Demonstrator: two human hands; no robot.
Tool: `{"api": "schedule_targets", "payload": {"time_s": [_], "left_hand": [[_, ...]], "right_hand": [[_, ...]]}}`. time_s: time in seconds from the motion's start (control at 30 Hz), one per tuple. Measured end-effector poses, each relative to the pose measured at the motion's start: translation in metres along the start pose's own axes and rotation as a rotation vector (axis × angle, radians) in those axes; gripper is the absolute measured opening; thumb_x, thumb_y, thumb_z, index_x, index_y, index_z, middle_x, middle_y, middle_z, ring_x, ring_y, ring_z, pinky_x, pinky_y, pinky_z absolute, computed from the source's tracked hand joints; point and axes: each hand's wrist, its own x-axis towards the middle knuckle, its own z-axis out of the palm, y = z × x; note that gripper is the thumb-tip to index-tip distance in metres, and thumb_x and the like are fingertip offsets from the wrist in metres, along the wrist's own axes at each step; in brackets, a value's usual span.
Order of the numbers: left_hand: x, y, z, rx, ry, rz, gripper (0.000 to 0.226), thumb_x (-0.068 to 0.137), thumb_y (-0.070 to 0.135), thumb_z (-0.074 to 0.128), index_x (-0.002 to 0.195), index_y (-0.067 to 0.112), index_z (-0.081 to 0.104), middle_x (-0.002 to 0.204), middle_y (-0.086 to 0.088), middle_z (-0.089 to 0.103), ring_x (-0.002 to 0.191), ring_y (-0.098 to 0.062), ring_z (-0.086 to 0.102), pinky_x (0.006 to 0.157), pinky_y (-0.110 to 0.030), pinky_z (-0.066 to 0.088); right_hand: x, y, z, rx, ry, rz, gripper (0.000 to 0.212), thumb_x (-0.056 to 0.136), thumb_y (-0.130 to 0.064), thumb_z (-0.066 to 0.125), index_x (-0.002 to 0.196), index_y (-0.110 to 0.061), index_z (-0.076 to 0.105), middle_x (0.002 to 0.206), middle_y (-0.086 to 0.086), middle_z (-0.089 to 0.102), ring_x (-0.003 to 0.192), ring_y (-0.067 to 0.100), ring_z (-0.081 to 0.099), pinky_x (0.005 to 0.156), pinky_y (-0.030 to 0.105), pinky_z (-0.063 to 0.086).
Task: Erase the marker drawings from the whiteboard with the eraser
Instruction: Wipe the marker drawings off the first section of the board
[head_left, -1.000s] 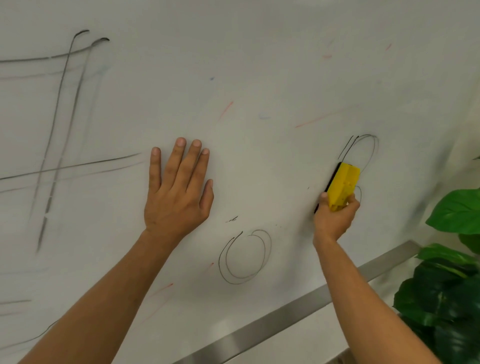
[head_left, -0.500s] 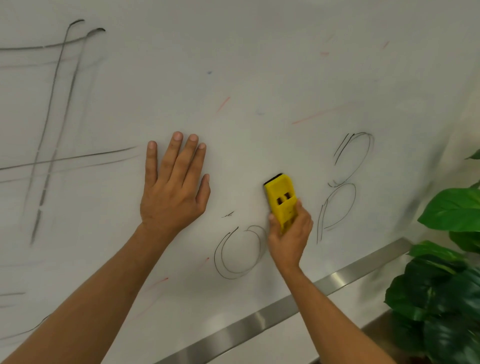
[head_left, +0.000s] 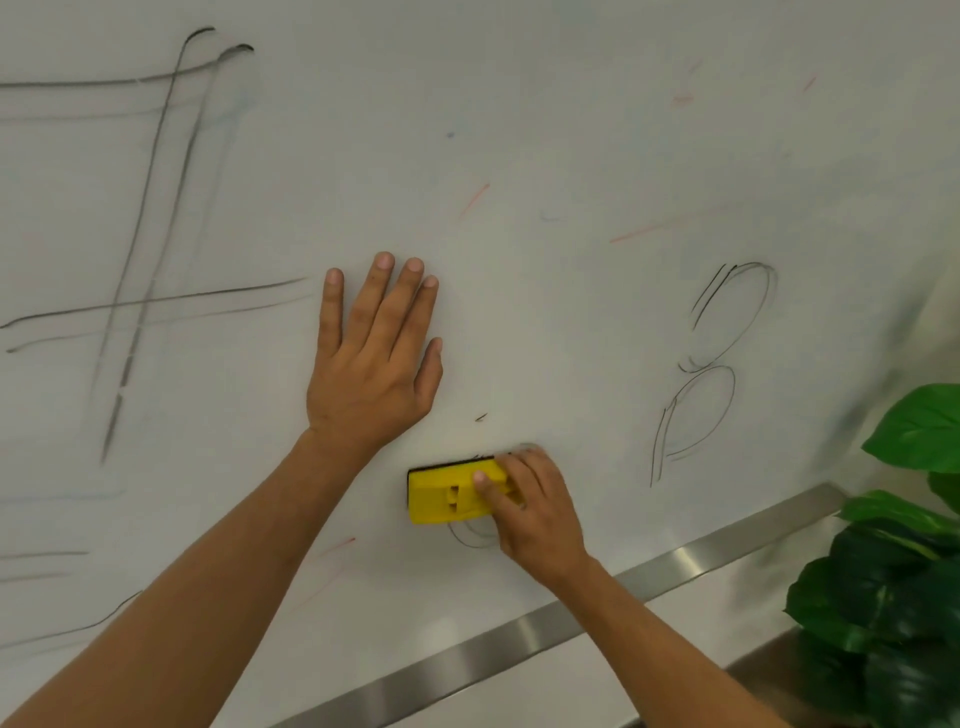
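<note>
The head view, the only one, looks at a whiteboard (head_left: 545, 130) that fills most of the frame. The left hand (head_left: 371, 358) lies flat on it near the centre, fingers straight and close together, pointing to about 12 o'clock, thumb out toward 3 o'clock; it holds nothing and seems to brace the body. At about 5 o'clock from it, just beside the wrist, the right hand (head_left: 535, 506) grips the yellow eraser (head_left: 449, 496), fingers curled over its right end and thumb across its face, pressing its dark felt side against the board. The eraser lies lengthwise, from 9 to 3 o'clock, over a small round drawing (head_left: 475, 538), of which only the lower arc shows at 6 o'clock beneath the eraser. As a judgement, the task is only partly done: that circle is being wiped, a tiny tick mark (head_left: 481, 417) sits at 12 o'clock from the eraser, and a two-loop figure (head_left: 717, 358) at 2 o'clock from the right hand looks untouched. The smeared grid lines (head_left: 150, 249) toward 10 o'clock are half rubbed, and faint red streaks (head_left: 636, 235) remain. A metal tray rail (head_left: 675, 561) runs along the bottom and a leafy plant (head_left: 904, 587) stands at 4 o'clock.
</note>
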Motion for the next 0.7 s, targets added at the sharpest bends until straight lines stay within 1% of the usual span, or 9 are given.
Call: {"api": "schedule_targets", "payload": {"time_s": [0.07, 0.13, 0.17, 0.23, 0.3, 0.37, 0.47, 0.6, 0.7], "left_hand": [[0.0, 0.0, 0.0, 0.009, 0.004, 0.001, 0.054, 0.095, 0.028, 0.057, 0.142, 0.003, 0.049, 0.15, -0.015, 0.045, 0.141, -0.034, 0.038, 0.117, -0.06, 0.023], [0.001, 0.0, -0.001, 0.014, -0.001, 0.004, 0.054, 0.095, 0.028, 0.057, 0.142, 0.003, 0.049, 0.149, -0.015, 0.045, 0.141, -0.034, 0.038, 0.117, -0.06, 0.022], [0.001, -0.001, -0.001, 0.013, -0.006, 0.004, 0.054, 0.095, 0.028, 0.057, 0.142, 0.003, 0.049, 0.149, -0.015, 0.045, 0.141, -0.034, 0.038, 0.118, -0.059, 0.022], [0.001, 0.0, 0.0, 0.015, -0.014, 0.0, 0.054, 0.095, 0.028, 0.056, 0.142, 0.004, 0.048, 0.15, -0.015, 0.045, 0.142, -0.034, 0.037, 0.118, -0.059, 0.021], [0.001, 0.0, 0.0, 0.015, -0.019, -0.008, 0.054, 0.095, 0.028, 0.056, 0.142, 0.004, 0.049, 0.149, -0.015, 0.045, 0.142, -0.034, 0.037, 0.117, -0.06, 0.022], [0.001, 0.001, 0.0, 0.015, -0.022, -0.008, 0.053, 0.095, 0.028, 0.056, 0.141, 0.003, 0.05, 0.149, -0.015, 0.046, 0.141, -0.034, 0.038, 0.117, -0.061, 0.023], [0.001, 0.001, 0.0, 0.017, -0.02, -0.002, 0.053, 0.094, 0.027, 0.057, 0.141, 0.003, 0.051, 0.148, -0.016, 0.046, 0.141, -0.035, 0.039, 0.116, -0.061, 0.024], [0.0, 0.0, 0.001, 0.017, -0.024, 0.004, 0.053, 0.095, 0.027, 0.056, 0.141, 0.003, 0.05, 0.149, -0.016, 0.045, 0.141, -0.035, 0.038, 0.116, -0.061, 0.023], [0.001, 0.0, 0.0, 0.021, -0.023, 0.006, 0.053, 0.095, 0.027, 0.056, 0.141, 0.003, 0.05, 0.148, -0.016, 0.046, 0.141, -0.035, 0.039, 0.116, -0.061, 0.023]], "right_hand": [[-0.008, 0.01, -0.005, -0.021, -0.055, -0.038, 0.071, 0.073, 0.002, 0.07, 0.137, -0.02, 0.049, 0.124, 0.019, 0.055, 0.114, 0.038, 0.052, 0.1, 0.055, 0.045], [-0.001, 0.022, -0.015, -0.006, -0.036, 0.024, 0.071, 0.072, 0.002, 0.07, 0.136, -0.019, 0.05, 0.12, 0.021, 0.061, 0.113, 0.039, 0.053, 0.099, 0.055, 0.045], [0.005, 0.028, -0.02, 0.007, 0.005, 0.099, 0.068, 0.074, 0.0, 0.07, 0.137, -0.018, 0.049, 0.119, 0.021, 0.06, 0.112, 0.038, 0.054, 0.097, 0.053, 0.045], [0.024, 0.041, -0.03, 0.031, 0.14, 0.341, 0.059, 0.081, -0.01, 0.067, 0.137, -0.015, 0.047, 0.121, 0.021, 0.058, 0.112, 0.035, 0.052, 0.095, 0.048, 0.044], [0.044, 0.053, -0.036, 0.08, 0.275, 0.596, 0.061, 0.08, -0.011, 0.072, 0.137, -0.011, 0.049, 0.124, 0.02, 0.058, 0.115, 0.031, 0.049, 0.095, 0.047, 0.044], [0.055, 0.054, -0.037, 0.116, 0.338, 0.68, 0.067, 0.077, -0.006, 0.08, 0.138, -0.009, 0.051, 0.125, 0.019, 0.057, 0.116, 0.029, 0.047, 0.094, 0.048, 0.047], [0.046, 0.033, -0.03, 0.133, 0.297, 0.574, 0.066, 0.078, -0.007, 0.076, 0.138, -0.014, 0.048, 0.123, 0.021, 0.058, 0.114, 0.032, 0.049, 0.095, 0.045, 0.043], [-0.003, -0.001, -0.011, 0.11, 0.073, 0.283, 0.07, 0.081, -0.006, 0.072, 0.143, -0.022, 0.042, 0.124, 0.017, 0.057, 0.113, 0.037, 0.053, 0.094, 0.047, 0.045], [-0.042, -0.006, -0.004, 0.052, -0.054, 0.159, 0.075, 0.075, -0.002, 0.08, 0.139, -0.023, 0.047, 0.12, 0.019, 0.064, 0.117, 0.035, 0.052, 0.095, 0.05, 0.048]]}}
